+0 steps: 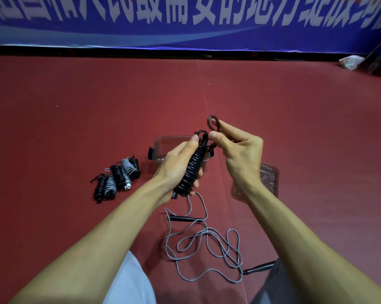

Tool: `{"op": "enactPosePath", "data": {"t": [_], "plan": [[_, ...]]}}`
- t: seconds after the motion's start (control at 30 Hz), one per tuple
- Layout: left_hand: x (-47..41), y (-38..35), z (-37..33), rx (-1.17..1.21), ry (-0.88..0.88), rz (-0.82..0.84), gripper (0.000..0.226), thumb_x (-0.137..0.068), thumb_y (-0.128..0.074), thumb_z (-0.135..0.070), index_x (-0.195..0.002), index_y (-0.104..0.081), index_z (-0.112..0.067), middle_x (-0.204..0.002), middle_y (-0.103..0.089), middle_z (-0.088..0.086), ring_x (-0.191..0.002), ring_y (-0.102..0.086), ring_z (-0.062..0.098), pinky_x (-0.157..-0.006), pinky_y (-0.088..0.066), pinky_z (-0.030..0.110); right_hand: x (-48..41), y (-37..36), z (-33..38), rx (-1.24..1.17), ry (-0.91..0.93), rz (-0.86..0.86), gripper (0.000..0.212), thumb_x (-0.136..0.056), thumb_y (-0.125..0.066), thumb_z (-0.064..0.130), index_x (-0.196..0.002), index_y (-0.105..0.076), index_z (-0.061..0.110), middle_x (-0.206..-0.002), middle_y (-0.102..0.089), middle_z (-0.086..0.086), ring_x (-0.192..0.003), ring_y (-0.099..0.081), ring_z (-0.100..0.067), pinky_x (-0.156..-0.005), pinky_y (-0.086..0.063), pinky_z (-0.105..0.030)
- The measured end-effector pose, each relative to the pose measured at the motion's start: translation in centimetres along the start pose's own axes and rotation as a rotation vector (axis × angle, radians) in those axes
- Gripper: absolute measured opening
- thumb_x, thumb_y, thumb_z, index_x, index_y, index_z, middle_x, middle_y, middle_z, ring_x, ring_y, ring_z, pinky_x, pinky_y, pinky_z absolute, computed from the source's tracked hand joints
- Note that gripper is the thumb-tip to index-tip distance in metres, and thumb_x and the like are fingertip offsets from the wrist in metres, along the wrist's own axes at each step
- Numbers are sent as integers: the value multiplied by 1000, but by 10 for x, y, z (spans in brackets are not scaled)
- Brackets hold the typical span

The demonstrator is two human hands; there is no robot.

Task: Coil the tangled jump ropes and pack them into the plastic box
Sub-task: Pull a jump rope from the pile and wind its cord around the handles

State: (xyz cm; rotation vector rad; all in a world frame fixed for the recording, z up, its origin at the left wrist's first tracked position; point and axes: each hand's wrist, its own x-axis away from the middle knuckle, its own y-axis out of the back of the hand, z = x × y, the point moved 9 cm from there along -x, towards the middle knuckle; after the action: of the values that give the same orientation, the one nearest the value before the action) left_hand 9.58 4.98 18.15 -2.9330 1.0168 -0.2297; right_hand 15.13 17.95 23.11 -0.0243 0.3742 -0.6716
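Hands were close together — the left hand (178, 170) gripped a black coiled rope (194, 167), the right hand (237, 154) pinched its end loop (212, 122). Just behind them sat the plastic box (163, 145) on the red floor (294, 106); a loose grey rope (207, 244) lay below, coiled bundles (117, 178) left of the left hand.

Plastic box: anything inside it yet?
The uncovered part of the plastic box shows no rope; the left hand and its black coiled rope cover the rest.

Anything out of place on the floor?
Yes: a loose grey jump rope sprawls tangled on the red floor, uncoiled; the wound black and grey rope bundles lie left of the clear plastic box, not inside.
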Motion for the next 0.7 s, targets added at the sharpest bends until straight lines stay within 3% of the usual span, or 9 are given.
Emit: {"op": "enactPosePath", "data": {"t": [0.13,0.27,0.47,0.57,0.63,0.7], "plan": [[-2,-1,4,5,3,21,40,-90,-42,-66,-91,-62,-32,-68,-58,11,-46,-52,24,-50,-47,32,1,2,6,76,61,-6,19,-85,-71,13,-103,-73,21,-75,-66,0,-66,-55,0,-69,-43,-19],[-5,8,4,-70,-16,-23,42,-92,-39,-65,-102,-58,-29,-68,-60,10,-49,-54,25,-52,-49,35,0,1,6,260,72,55,19,-86,-72,20,-105,-75,21,-78,-72,5,-65,-58,2,-69,-46,-20],[-3,17,-4,-216,-99,-97,21,-96,-46,-54,-102,-58,-37,-65,-63,2,-49,-57,25,-47,-47,33,2,-5,14,602,201,73,22,-84,-74,22,-103,-76,10,-87,-76,-7,-71,-62,5,-63,-41,-5],[0,19,-13,-287,-176,-126,5,-97,-53,-43,-98,-58,-41,-65,-60,-7,-47,-54,23,-38,-42,24,6,-15,15,720,243,167,22,-85,-73,19,-103,-75,7,-89,-73,-15,-62,-50,18,-56,-36,-2],[0,22,-14,-353,-208,-150,5,-96,-56,-41,-97,-57,-47,-73,-62,-9,-48,-55,24,-35,-44,25,8,-18,15,798,253,197,24,-86,-72,21,-106,-74,7,-89,-72,-19,-62,-56,13,-55,-41,-10],[-2,26,-13,-427,-254,-184,10,-92,-59,-48,-97,-57,-56,-80,-65,-13,-52,-59,20,-43,-55,38,8,-17,14,854,256,187,25,-87,-70,25,-107,-74,9,-90,-72,-19,-75,-71,-14,-63,-48,-24]]}}
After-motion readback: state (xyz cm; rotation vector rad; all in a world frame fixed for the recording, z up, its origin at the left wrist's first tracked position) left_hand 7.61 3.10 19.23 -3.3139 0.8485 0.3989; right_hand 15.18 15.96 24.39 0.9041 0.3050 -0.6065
